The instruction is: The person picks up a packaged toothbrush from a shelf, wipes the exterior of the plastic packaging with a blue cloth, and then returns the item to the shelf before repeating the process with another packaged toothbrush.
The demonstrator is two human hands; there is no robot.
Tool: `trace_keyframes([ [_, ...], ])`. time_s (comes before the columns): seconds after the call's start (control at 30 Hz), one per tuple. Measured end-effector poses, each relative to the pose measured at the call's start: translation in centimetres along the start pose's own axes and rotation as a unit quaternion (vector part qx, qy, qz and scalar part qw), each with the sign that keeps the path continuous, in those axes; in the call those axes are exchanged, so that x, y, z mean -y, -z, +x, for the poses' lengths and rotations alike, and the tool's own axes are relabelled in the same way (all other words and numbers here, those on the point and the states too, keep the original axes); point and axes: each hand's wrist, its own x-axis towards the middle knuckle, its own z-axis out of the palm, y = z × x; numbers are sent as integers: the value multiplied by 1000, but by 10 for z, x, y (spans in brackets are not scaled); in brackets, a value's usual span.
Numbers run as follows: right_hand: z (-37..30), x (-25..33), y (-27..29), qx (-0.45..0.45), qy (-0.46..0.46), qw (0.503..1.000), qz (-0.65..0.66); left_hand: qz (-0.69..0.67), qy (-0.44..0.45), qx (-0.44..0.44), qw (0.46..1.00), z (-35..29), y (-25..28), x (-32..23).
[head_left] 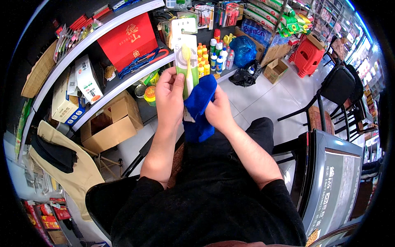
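Toothbrush pack (187, 66), one: we held roughly upright between hands, left hand (170, 92) pinching left edge. Blue cloth (200, 98), one: gripped in right hand (219, 109), over pack's lower part. Wiping, we judged, wanted steady edge hold, light lengthwise strokes, pack unbent.

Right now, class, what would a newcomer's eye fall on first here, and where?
The bright blue cloth in the right hand stands out, mid-picture, overlapping the packaged toothbrush in the left hand. A large red package on the shelf, upper left, and a red stool, upper right, follow.
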Motion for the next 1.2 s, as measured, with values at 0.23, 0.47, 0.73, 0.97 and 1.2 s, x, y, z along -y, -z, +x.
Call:
trace_keyframes([
  [0.23,35,33,4,-16,38,999,7,15,-23,44,999,-13,-4,3],
  [0.47,11,3,-2,8,33,999,-7,-30,-11,-14,999,4,-2,3],
  [0.73,-13,-1,3,80,-18,996,-26,-93,1,-39,995,13,4,-1],
  [0.97,14,0,5,-5,41,996,-80,-76,5,37,996,4,-1,10],
  [1.2,22,0,1,-3,65,995,-73,-103,16,8,995,-1,-1,13],
])
